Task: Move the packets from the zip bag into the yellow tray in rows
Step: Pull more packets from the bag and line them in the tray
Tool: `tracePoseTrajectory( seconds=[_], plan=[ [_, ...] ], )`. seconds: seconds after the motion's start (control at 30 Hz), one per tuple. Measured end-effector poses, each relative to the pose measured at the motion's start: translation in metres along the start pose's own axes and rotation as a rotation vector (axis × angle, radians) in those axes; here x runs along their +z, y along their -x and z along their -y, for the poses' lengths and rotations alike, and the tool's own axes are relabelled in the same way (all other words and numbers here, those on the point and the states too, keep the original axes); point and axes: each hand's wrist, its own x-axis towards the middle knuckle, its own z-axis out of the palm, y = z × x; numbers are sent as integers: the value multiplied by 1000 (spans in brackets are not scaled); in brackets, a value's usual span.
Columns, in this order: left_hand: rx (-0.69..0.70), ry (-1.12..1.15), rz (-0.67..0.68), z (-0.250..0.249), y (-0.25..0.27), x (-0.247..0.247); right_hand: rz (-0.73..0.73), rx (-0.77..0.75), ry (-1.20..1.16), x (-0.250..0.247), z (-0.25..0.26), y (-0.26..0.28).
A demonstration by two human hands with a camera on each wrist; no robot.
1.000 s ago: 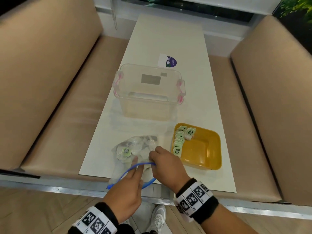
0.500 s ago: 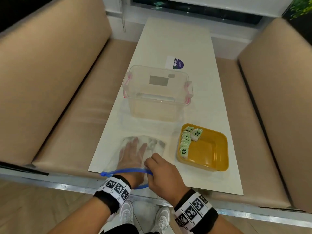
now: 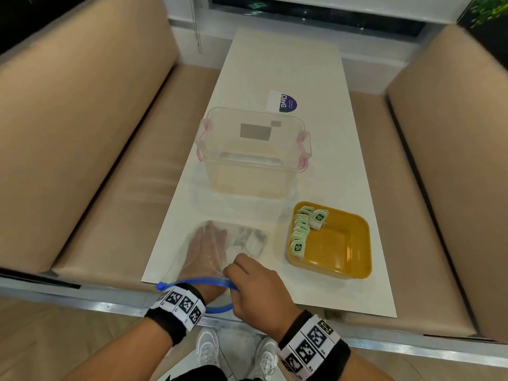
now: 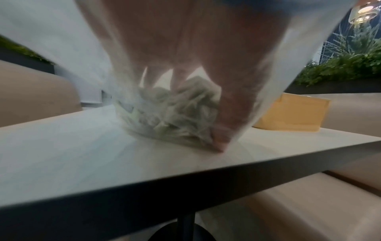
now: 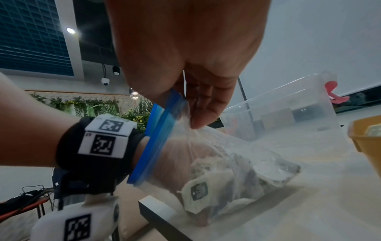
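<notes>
The clear zip bag (image 3: 247,240) with its blue zip strip (image 3: 203,281) lies at the near end of the white table. My left hand (image 3: 209,243) is inside it up to the wrist, fingers stretched out flat toward the heap of green-and-white packets (image 4: 171,114). Through the blurred plastic I cannot see whether they grasp one. My right hand (image 3: 231,273) pinches the zip strip (image 5: 160,130) and holds the mouth up. To the right stands the yellow tray (image 3: 335,243), with one row of packets (image 3: 299,232) along its left wall and one more packet beside the row's far end.
A lidless clear plastic box (image 3: 253,152) with pink latches stands just beyond the bag. A sticker (image 3: 283,101) lies farther back. Beige benches (image 3: 82,160) flank the table on both sides. The table's near edge (image 3: 275,301) runs under my wrists.
My left hand went from the bag's mouth into the bag and now reaches deeper toward the packets. My right hand stays on the zip strip.
</notes>
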Motion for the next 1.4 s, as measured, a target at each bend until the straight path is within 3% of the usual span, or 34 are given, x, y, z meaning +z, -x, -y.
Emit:
tracePoseTrajectory(
  seconds=[0.03,0.07,0.1,0.13,0.2,0.23,0.27,0.33,0.43,0.5,0.57,0.63,0.7,0.77,0.9,1.13,1.3,1.4],
  plan=[
    [-39,-71,-74,-5,-6,17,-4,-9,4,0,1,0],
    [-109,-47,91,-24,-7,19,-9,-19,7,0,1,1],
    [-52,62,170,-42,5,2,-13,-29,8,0,1,1],
    [-100,138,212,-72,29,-14,-16,-36,10,0,1,2],
    [-104,248,125,-92,57,-59,-13,-44,11,2,-1,2],
    [-131,319,184,-92,56,-62,-2,-45,1,2,-2,2],
    [-146,281,140,-71,47,-72,22,-45,-16,2,-3,2],
    [-222,215,144,-32,24,-37,73,-32,-59,-2,-4,4],
    [-79,242,88,9,5,-31,60,91,-280,-10,-9,7],
    [45,249,89,17,5,-35,-38,219,-457,-8,-23,4],
    [94,280,60,23,8,-36,-119,320,-424,0,-43,-2],
    [164,255,52,26,11,-38,-5,366,-287,11,-60,-8],
    [231,199,23,21,12,-38,130,365,-189,21,-66,-13],
    [235,143,-4,15,10,-39,172,328,-146,31,-68,-19],
    [182,187,99,10,4,-38,173,294,-107,41,-70,-27],
    [264,113,154,14,-5,-50,132,277,-77,43,-74,-29],
    [262,235,220,8,-1,-44,123,280,-116,48,-78,-30],
    [292,235,134,6,0,-48,106,272,-117,49,-77,-30]
  ],
)
